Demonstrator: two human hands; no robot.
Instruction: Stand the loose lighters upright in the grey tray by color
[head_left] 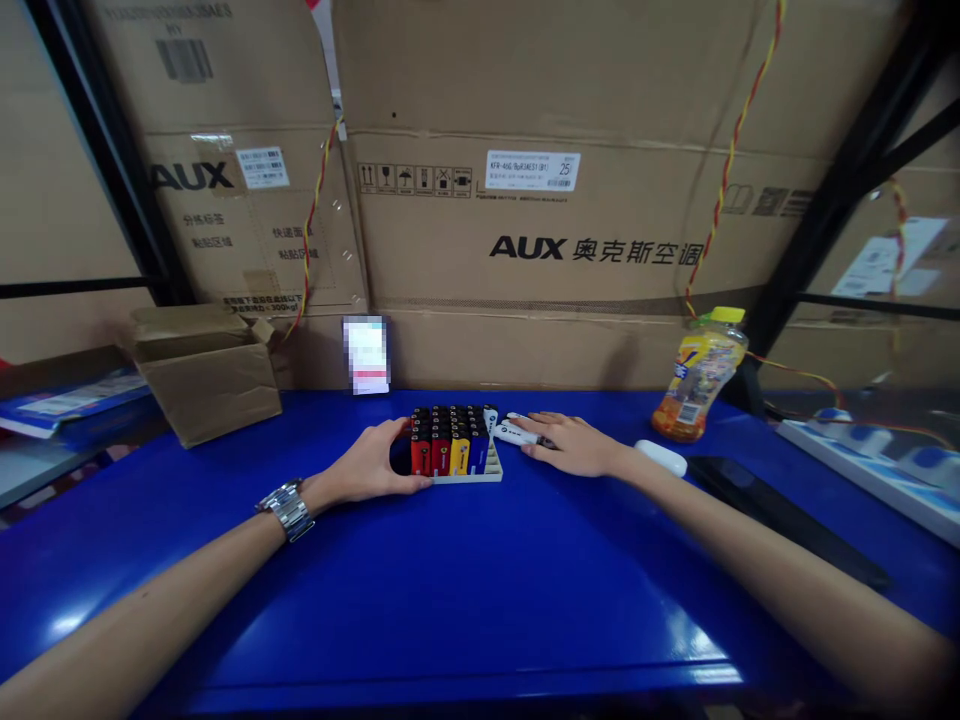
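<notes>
A pale tray (495, 474) stands on the blue table with rows of upright lighters (441, 456) in red, yellow, blue and white. Its front right part shows bare slots. My left hand (373, 460) curves around the tray's left side, thumb at the front corner and fingers behind. Just right of the tray, white lighters (517, 432) lie on their sides. My right hand (570, 445) is over them, with one lighter between thumb and fingers; its metal end shows near the palm. How firmly it is gripped is hard to see.
A cardboard box (217, 375) and a lit phone-like screen (367, 355) stand at the back left. On the right are a drink bottle (699, 375), a white case (660, 458), a black phone (780, 515) and a white-blue package (877, 470). Large cartons (600, 330) rise behind.
</notes>
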